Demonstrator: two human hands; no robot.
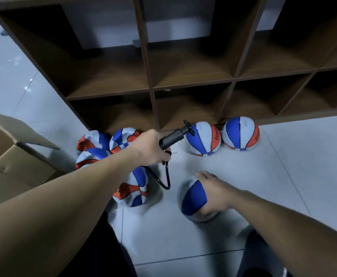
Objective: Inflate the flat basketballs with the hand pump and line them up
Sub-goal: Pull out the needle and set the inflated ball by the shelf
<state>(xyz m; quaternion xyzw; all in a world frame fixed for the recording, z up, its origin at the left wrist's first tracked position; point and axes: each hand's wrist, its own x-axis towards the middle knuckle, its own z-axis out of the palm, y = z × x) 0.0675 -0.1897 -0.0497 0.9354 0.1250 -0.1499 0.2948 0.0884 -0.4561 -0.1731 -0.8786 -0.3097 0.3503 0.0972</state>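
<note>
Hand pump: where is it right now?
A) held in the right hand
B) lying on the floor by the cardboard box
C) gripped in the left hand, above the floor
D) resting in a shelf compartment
C: the left hand grips the hand pump by its barrel, while the right hand rests on a basketball.

Dark print on the orange panels of two round basketballs [203, 137] is too blurred to read.

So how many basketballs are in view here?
7: two round ones by the shelf, one under the right hand, three crumpled ones left, one below them. Arm may hide more.
</note>
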